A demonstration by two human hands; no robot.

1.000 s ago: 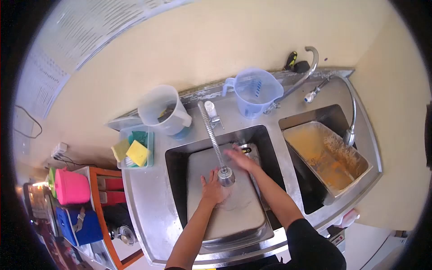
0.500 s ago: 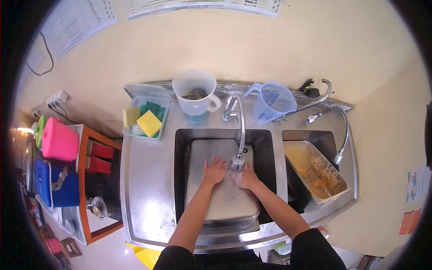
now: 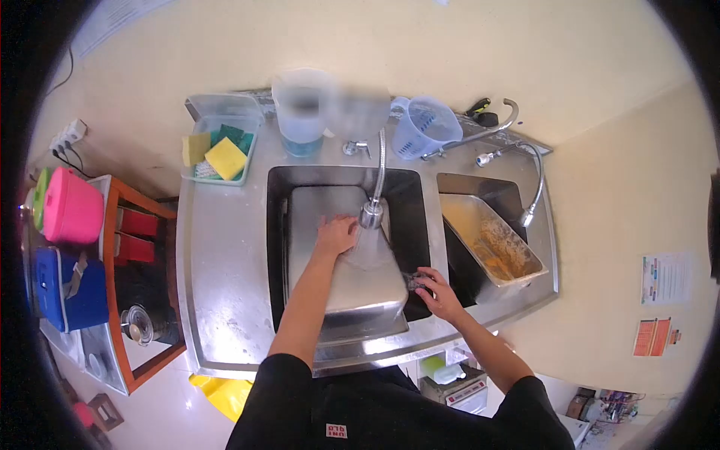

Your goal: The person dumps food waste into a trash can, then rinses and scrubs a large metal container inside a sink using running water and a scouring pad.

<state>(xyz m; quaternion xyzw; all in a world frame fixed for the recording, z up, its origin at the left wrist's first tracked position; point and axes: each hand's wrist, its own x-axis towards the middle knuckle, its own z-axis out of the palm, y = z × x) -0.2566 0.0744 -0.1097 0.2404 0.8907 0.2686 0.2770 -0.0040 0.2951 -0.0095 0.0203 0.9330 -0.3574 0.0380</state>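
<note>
As water (image 3: 365,244) runs, pan (image 3: 356,281) lies beneath left hand (image 3: 337,235).

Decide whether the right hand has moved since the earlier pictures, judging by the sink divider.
Yes. The right hand has moved rightward, from over the metal pan to the divider between the basins.

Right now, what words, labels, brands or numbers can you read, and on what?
"UNI QLO": small red-and-white label on the black shirt.
Too small or blurred to read: the white printed sheet and orange printed sheet on the right wall, the paper at upper left, and the markings on the translucent blue plastic jug.
</note>
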